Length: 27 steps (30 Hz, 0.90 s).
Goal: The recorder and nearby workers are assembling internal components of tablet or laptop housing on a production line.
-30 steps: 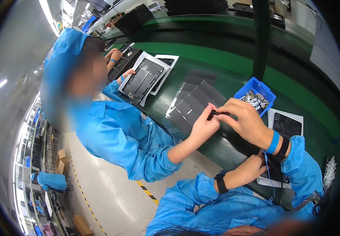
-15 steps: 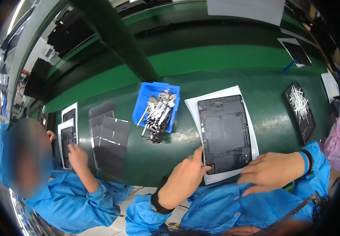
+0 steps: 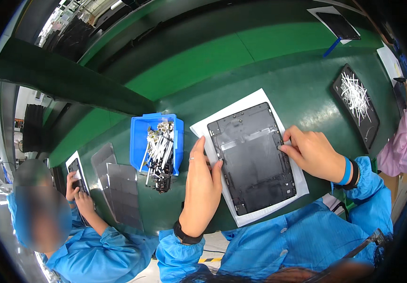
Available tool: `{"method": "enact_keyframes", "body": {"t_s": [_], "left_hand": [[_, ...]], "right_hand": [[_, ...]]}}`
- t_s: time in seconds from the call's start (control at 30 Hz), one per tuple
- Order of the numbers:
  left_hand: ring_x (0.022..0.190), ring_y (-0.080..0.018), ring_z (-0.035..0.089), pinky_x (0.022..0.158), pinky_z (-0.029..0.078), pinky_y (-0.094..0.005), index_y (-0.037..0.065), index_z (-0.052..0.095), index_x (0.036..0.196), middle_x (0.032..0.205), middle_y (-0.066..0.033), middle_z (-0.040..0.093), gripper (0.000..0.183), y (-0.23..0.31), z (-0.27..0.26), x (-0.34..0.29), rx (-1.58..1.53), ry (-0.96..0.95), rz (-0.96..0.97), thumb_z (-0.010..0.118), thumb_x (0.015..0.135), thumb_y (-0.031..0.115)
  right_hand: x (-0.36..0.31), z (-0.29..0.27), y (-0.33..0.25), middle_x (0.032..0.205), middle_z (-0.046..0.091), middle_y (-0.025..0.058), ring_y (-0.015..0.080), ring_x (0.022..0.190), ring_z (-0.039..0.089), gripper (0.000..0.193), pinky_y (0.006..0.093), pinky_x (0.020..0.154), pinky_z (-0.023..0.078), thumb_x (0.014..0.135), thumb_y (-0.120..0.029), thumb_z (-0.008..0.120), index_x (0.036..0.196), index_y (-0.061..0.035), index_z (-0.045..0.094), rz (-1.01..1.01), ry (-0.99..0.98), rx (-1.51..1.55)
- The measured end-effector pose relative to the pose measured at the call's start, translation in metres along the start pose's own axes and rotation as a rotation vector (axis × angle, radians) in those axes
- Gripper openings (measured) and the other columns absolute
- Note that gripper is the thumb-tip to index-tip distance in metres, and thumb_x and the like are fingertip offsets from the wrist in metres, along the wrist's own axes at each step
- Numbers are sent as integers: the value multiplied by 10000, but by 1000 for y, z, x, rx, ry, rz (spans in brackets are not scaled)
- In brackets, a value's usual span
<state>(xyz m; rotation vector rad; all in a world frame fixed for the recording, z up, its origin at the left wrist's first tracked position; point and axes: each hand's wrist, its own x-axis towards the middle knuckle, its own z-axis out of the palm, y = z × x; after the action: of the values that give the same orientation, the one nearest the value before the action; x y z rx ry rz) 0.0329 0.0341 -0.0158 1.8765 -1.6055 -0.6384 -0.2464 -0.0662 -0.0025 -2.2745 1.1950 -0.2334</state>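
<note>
A black tablet back housing [image 3: 255,162], its inner side up, lies tilted on white paper sheets [image 3: 292,191]. My left hand [image 3: 201,186] is upright beside its left edge, fingers stretched out and thumb apart, holding nothing. The thumb tip is close to the housing's edge; I cannot tell whether it touches. At the housing's right edge, my right hand [image 3: 314,153] has thumb and index finger pinched together on the rim. Whatever sits between those fingertips is too small to make out.
Left of my left hand stands a blue bin [image 3: 139,141] of small strip-like parts. Dark flat sheets [image 3: 124,188] lie further left, near a co-worker handling another tablet piece [image 3: 77,167]. On the right, a black tray [image 3: 370,125] holds white strips; a blue pen-like tool [image 3: 331,47] lies beyond.
My left hand has left the housing's lower left corner and opened out along its left side. My right hand has moved up from the lower right corner to the right edge. The view has turned.
</note>
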Motion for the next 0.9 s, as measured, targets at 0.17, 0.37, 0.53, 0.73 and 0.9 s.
{"method": "enact_keyframes", "body": {"t_s": [0.17,0.37,0.53,0.73,0.9], "left_hand": [[985,-244,664,813,583,-377,-11,315,1588,1368,-228,555,698,-4,2,8,-133,23,19,646,975,-55],[898,-188,660,737,561,-313,25,271,1620,1489,-230,481,761,1,2,8,-148,7,-74,645,965,-74],[910,-168,665,750,551,-292,43,220,1625,1390,-210,506,821,10,3,16,-276,64,-231,735,988,82],[1137,-303,649,959,533,-374,-2,379,1552,1423,-231,508,649,10,7,26,227,154,59,698,991,73],[1308,-456,543,1100,449,-465,12,544,1427,1434,-274,526,444,10,12,52,300,105,210,585,986,-28]], "right_hand": [[4,-5,3,721,682,158,392,696,677,218,495,624,493,976,-204,703,1079,-54,582,39,-19,59],[5,-6,12,727,664,132,363,681,658,207,471,620,480,958,-180,725,1095,-73,614,-19,-6,181],[-8,-7,22,733,608,107,319,668,605,218,444,620,465,931,-148,743,1122,-78,665,-160,19,208],[-58,-32,-3,673,645,134,352,632,653,270,456,612,501,946,-301,752,959,-41,680,193,-126,136],[-87,-21,7,683,675,153,357,656,690,245,453,609,525,911,-275,768,829,-56,697,103,-378,76]]}}
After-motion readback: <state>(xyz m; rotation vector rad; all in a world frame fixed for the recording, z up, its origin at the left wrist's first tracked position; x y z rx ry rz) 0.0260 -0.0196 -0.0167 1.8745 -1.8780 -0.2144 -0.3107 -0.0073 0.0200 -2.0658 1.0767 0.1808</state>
